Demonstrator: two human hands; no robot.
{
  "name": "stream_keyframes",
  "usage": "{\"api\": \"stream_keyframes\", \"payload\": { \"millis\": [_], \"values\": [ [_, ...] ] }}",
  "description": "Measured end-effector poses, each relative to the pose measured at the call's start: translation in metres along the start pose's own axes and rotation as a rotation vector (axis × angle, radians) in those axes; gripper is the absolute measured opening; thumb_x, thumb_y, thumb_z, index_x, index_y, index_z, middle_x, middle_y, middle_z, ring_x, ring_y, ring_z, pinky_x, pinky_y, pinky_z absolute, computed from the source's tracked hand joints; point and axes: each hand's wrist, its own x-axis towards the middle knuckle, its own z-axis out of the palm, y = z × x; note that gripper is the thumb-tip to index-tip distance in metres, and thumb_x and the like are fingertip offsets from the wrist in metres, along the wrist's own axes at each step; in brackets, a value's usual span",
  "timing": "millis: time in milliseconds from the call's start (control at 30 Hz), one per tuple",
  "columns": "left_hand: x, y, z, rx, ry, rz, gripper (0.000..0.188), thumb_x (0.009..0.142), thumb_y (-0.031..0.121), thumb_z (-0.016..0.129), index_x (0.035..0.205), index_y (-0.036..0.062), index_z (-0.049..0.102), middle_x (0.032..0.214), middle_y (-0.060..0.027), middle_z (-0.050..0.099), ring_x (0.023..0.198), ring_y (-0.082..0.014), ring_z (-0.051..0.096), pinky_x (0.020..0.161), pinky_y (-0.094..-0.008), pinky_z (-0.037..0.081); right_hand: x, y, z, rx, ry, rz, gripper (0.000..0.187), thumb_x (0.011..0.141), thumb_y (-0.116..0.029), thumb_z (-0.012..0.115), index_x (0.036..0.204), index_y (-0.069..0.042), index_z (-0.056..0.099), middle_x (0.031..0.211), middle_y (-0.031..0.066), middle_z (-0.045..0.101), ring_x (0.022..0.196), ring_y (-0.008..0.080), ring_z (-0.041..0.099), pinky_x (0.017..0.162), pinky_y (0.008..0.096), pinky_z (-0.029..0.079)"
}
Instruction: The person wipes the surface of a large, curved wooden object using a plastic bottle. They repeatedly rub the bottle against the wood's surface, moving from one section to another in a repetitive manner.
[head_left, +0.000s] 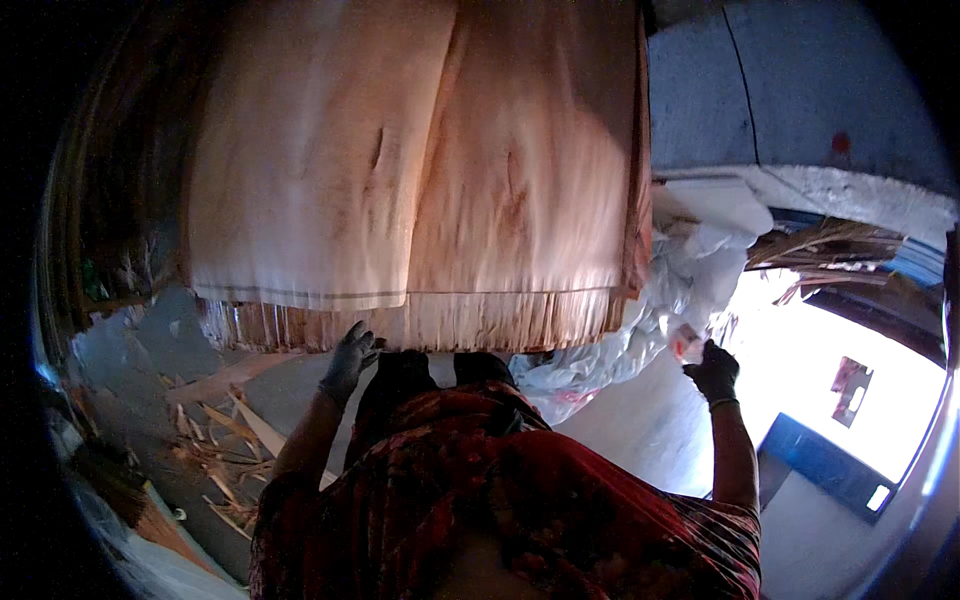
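Note:
In front of me lies a thick stack of wood veneer sheets (515,200), with two top sheets side by side and ragged layered edges facing me. My left hand (350,362), in a grey glove, is beside the stack's near edge, left of my legs. Its fingers are apart and hold nothing. Out to the right, away from the stack, my right hand (714,376) wears a dark glove. It seems closed on a small white-and-red object (684,341), whose kind is blurred by glare.
Crumpled clear plastic sheeting (640,320) lies right of the stack. Wood scraps (225,455) litter the floor at left. A pale blue wall (800,90) stands at far right, above a bright opening with a blue panel (822,462).

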Motion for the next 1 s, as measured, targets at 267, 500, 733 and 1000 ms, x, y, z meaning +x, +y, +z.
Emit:
{"api": "stream_keyframes", "payload": {
  "millis": [267,500,733,1000],
  "values": [
    [0.003,-0.011,0.058,0.177,-0.129,-0.108,0.059,0.084,0.014,0.054,0.134,0.0023,0.024,0.106,-0.0094,0.056,0.086,-0.0171,0.058,0.071,-0.0245,0.042,0.012,-0.152,0.023,0.568,0.043,-0.484,0.043,0.063,-0.039,0.067,0.087,-0.007,0.051,0.075,0.0156,0.06,0.07,0.0354,0.059,0.06,0.0444,0.045],
    [0.027,-0.01,0.142,0.714,-0.183,-0.112,0.058,0.08,0.016,0.057,0.13,-0.0024,0.033,0.096,-0.013,0.061,0.088,-0.0163,0.057,0.075,-0.0275,0.044,0.0,-0.021,0.149,0.606,-0.014,0.053,0.043,0.063,-0.041,0.068,0.087,-0.009,0.052,0.075,0.0164,0.061,0.072,0.037,0.059,0.059,0.0452,0.045],
    [0.092,0.004,0.296,1.439,-0.374,0.157,0.073,0.074,0.026,0.062,0.131,-0.0055,0.027,0.097,-0.0233,0.058,0.096,-0.0259,0.056,0.079,-0.0302,0.044,-0.04,-0.046,0.186,1.124,-0.056,0.175,0.044,0.066,-0.025,0.073,0.096,-0.006,0.048,0.078,0.0133,0.06,0.073,0.0272,0.06,0.062,0.0366,0.048],
    [0.187,-0.037,0.45,2.157,-0.285,1.052,0.105,0.062,0.045,0.07,0.135,-0.0029,0.011,0.131,-0.0293,0.028,0.129,-0.0399,0.012,0.101,-0.0497,0.018,-0.053,-0.078,0.277,2.343,0.026,0.674,0.05,0.068,-0.004,0.07,0.11,0.002,0.043,0.092,0.0069,0.059,0.077,0.0147,0.059,0.069,0.0261,0.05]
  ]
}}
